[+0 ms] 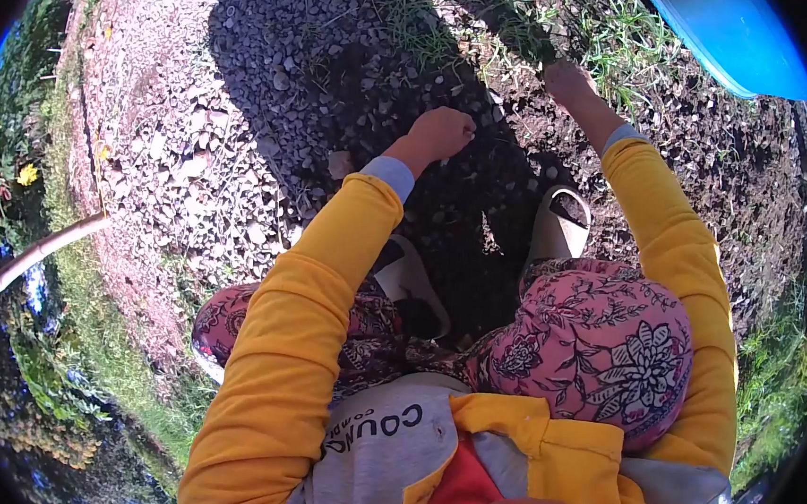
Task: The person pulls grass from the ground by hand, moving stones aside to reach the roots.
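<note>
My left hand [443,132] is closed, its fingers curled in just above the shaded gravel and dark soil [470,186]. Whatever it may hold is too small or hidden to make out. Further forward and to the right, my right hand [568,83] reaches down at the edge of a patch of green grass and weeds [619,42]. Its fingers look curled and partly in shadow, and I cannot see what is between them. Loose stones and soil lie around both hands.
A blue plastic container [747,37] stands at the top right. My sandals [562,228] rest on the soil below my hands. Sunlit gravel [181,130] spreads to the left, with a curved pole [33,265] and plants beyond it.
</note>
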Available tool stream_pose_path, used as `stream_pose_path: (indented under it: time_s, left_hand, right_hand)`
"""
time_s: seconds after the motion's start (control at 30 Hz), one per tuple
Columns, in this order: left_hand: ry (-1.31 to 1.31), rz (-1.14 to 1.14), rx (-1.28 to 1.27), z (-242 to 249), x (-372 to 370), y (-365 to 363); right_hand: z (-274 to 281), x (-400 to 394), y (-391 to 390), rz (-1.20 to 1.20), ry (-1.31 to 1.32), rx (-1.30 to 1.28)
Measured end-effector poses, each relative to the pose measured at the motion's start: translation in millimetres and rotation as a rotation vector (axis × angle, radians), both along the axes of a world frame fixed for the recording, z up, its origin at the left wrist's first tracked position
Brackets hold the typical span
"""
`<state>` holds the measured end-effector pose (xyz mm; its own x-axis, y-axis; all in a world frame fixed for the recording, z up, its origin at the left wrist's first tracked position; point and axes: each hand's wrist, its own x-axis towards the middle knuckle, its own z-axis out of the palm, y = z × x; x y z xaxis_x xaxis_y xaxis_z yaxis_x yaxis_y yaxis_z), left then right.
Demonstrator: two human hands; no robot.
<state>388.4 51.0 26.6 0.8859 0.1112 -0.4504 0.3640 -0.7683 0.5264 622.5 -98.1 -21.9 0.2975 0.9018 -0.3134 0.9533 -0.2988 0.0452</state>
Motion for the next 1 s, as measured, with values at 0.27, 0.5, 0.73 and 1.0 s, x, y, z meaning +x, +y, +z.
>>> stream_pose_path:
  time_s: [0.27, 0.5, 0.73, 1.0]
  left_hand:
    - [-0.012, 0.051, -0.033, -11, 7, -15]
    - [-0.072, 0.041, -0.046, -7, 11, -32]
    - [-0.090, 0.035, -0.014, -19, 26, -38]
    - [-0.079, 0.076, 0.027, -10, 36, -55]
  right_hand:
    - [7, -4, -5, 0.008, 0.073, 0.021]
    - [-41, -7, -18, -0.364, 0.366, 0.506]
    - [62, -73, -47, -0.468, 0.406, 0.617]
    - [-2, -60, -111, -0.195, 0.267, 0.223]
